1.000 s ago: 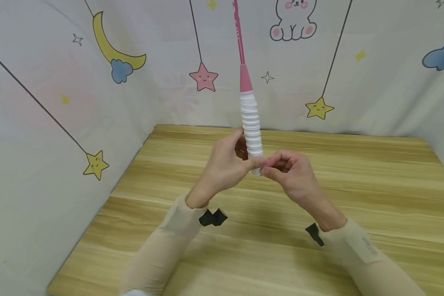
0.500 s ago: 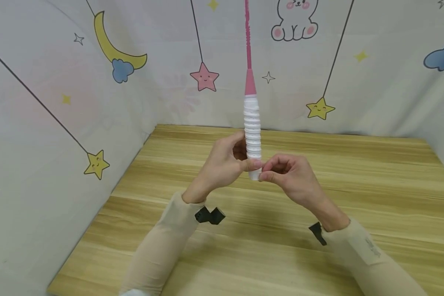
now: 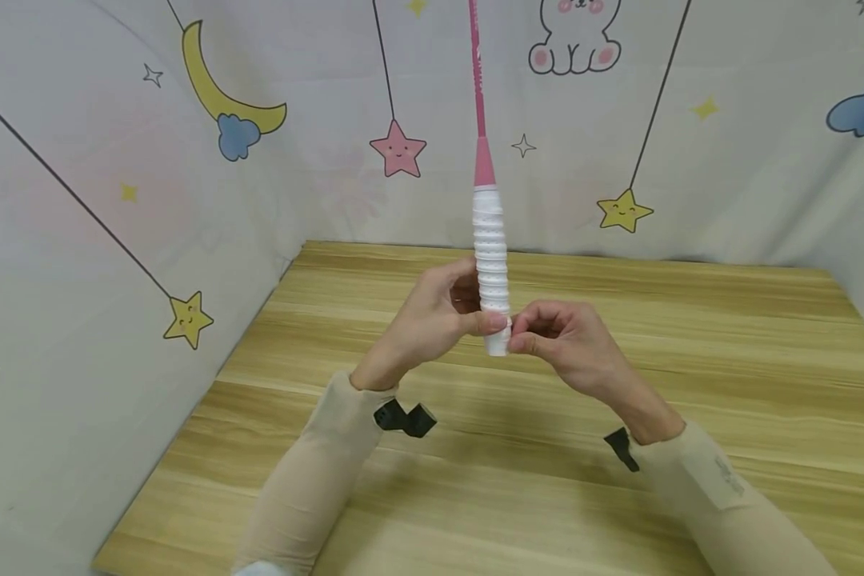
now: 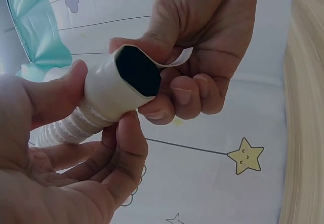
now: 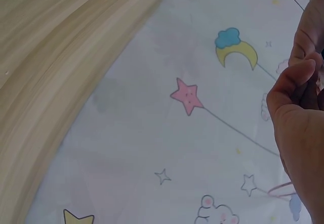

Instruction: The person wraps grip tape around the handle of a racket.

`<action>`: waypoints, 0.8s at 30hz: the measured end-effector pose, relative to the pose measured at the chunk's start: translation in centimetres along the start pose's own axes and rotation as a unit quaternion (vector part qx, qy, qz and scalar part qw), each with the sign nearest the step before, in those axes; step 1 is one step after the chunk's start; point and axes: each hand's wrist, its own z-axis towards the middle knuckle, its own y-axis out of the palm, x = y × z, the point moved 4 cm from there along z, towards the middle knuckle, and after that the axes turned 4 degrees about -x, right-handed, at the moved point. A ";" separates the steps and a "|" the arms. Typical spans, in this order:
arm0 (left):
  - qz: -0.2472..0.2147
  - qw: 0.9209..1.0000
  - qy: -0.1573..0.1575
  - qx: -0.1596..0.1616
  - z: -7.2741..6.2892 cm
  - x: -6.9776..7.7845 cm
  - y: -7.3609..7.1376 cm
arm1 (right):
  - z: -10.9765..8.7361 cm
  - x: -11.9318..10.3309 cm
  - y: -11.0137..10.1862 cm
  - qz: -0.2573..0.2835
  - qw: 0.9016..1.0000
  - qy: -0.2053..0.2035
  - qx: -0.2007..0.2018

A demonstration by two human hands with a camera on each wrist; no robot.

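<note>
A badminton racket with a pink shaft [image 3: 478,88] and a white ribbed grip [image 3: 491,248] stands nearly upright above the table, its butt end down. My left hand [image 3: 435,316] holds the grip near the bottom, thumb across the front and fingers behind. At the butt, my right hand [image 3: 572,344] pinches a thin white tape [image 4: 180,58], whose loose end sticks out past the thumb in the left wrist view. There, the dark butt cap [image 4: 139,72] faces the camera. In the right wrist view, the right hand [image 5: 301,133] hides most of the grip. The racket's head lies outside the head view.
A wood-grain table [image 3: 518,480] spreads below the hands. Behind and to the left hangs a white cloth [image 3: 317,120] printed with stars, a moon and a bear. Small black devices, such as the one on the left wrist [image 3: 406,418], are strapped at both cuffs.
The racket has come slightly lower and swung more upright, tipping right and then a little back left. Both hands keep their hold near the butt and have shifted slightly downward.
</note>
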 end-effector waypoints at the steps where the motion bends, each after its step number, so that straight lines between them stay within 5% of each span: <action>1: -0.004 1.000 0.000 -0.001 0.0 0.0 0.0 | 0.0 0.0 0.0 0.003 1.000 -0.005 -0.001; 14: -0.102 0.994 0.007 -0.034 -0.3 0.6 0.3 | -0.1 0.6 -0.1 0.111 0.992 -0.059 -0.008; 24: -0.136 0.989 0.050 -0.034 -0.5 1.2 0.5 | 0.0 0.9 0.1 0.250 0.959 -0.122 -0.049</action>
